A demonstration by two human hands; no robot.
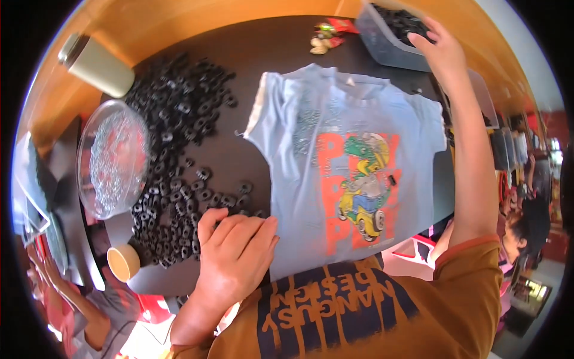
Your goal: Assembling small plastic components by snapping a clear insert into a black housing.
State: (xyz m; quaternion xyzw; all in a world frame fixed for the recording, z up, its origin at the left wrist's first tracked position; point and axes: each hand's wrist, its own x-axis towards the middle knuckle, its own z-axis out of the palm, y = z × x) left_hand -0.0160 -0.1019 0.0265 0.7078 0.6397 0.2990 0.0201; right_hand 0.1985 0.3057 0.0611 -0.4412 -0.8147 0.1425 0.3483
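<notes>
A light blue T-shirt [293,197] with a cartoon print lies spread on the dark table. On its upper left are scattered small silvery pieces [309,122], and one small black piece [392,180] rests on the print. My left hand [236,248] is by the shirt's left edge, beside a heap of small black ring-like plastic parts [179,107]. Its fingers are curled together, and whatever they hold is hidden. At the far right my right hand [441,51] reaches over the rim of a clear plastic bin [388,52] of black parts, thumb and fingers apart.
A clear round bowl [82,170] of silvery pieces stands left of the heap. Behind it is a pale bottle [98,66]; nearer me, a small tan cup [124,263]. Wrapped snacks [326,37] lie at the back. Other people sit on both sides.
</notes>
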